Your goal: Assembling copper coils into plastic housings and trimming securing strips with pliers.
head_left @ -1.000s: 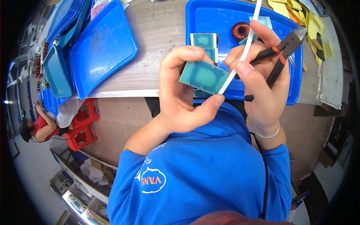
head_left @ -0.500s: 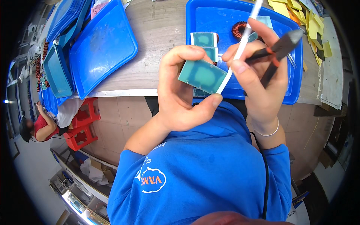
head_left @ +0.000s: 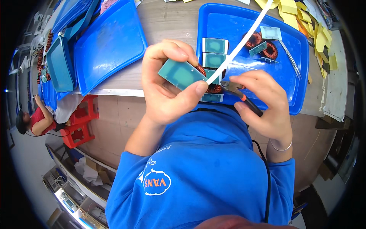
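Note:
My left hand is closed on a small green circuit board, its fingertips and thumb at the edges. Part of a copper-wound coil shows behind the board. From the board's right corner, by my left thumb, a long white strip runs up and to the right. My right hand grips cutting pliers with dark jaws and orange-black handles. Their jaws lie just right of the strip's lower end; whether they touch it I cannot tell. Below, several similar boards lie in a blue tray.
Inside that tray are also copper coils on boards and a slim pale strip. Another blue tray and a teal tray lie left. Yellow paper pieces are at far right. Red stools and a person are beyond the left.
My left hand has moved left with the board. My right hand has let go of the white strip, and the pliers have swung from pointing up-right to pointing left, near the board.

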The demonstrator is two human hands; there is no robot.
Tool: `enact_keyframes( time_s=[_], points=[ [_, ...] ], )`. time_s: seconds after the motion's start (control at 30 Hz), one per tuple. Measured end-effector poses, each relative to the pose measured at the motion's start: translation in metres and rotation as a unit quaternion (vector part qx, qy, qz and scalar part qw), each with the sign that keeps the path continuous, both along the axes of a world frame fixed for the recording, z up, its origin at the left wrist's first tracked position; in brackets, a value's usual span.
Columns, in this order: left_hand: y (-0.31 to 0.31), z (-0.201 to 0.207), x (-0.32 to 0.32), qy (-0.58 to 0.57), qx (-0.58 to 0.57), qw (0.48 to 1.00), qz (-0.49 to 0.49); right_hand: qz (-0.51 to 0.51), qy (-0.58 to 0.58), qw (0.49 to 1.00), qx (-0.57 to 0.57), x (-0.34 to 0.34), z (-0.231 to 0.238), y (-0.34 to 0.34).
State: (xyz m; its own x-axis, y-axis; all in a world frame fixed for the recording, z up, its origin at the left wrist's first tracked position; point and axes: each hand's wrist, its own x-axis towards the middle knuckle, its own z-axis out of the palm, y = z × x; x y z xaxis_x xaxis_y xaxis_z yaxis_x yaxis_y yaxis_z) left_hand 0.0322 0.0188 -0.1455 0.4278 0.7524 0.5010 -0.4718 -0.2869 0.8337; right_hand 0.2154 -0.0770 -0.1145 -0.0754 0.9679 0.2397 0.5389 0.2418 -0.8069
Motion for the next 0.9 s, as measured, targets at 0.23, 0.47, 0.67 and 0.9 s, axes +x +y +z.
enact_keyframes(
  time_s=[0.23, 0.47, 0.67, 0.9],
  points=[
    [0.0013, 0.0006, 0.0013, 0.023, 0.076, 0.997, 0.015, 0.006, -0.001, 1.0, 0.015, -0.0043, -0.0013, 0.0042],
    [0.0021, 0.0009, -0.0004, 0.03, 0.079, 0.996, 0.021, 0.0, 0.009, 1.0, 0.012, -0.0045, -0.0027, 0.0048],
    [0.0005, -0.0007, 0.0016, 0.046, 0.107, 0.993, 0.036, -0.003, -0.009, 1.0, 0.025, -0.0055, -0.0037, 0.0054],
    [-0.0006, -0.0021, 0.0029, 0.043, 0.085, 0.995, 0.03, 0.013, -0.016, 1.0, -0.013, -0.003, 0.0004, 0.0048]
  ],
)
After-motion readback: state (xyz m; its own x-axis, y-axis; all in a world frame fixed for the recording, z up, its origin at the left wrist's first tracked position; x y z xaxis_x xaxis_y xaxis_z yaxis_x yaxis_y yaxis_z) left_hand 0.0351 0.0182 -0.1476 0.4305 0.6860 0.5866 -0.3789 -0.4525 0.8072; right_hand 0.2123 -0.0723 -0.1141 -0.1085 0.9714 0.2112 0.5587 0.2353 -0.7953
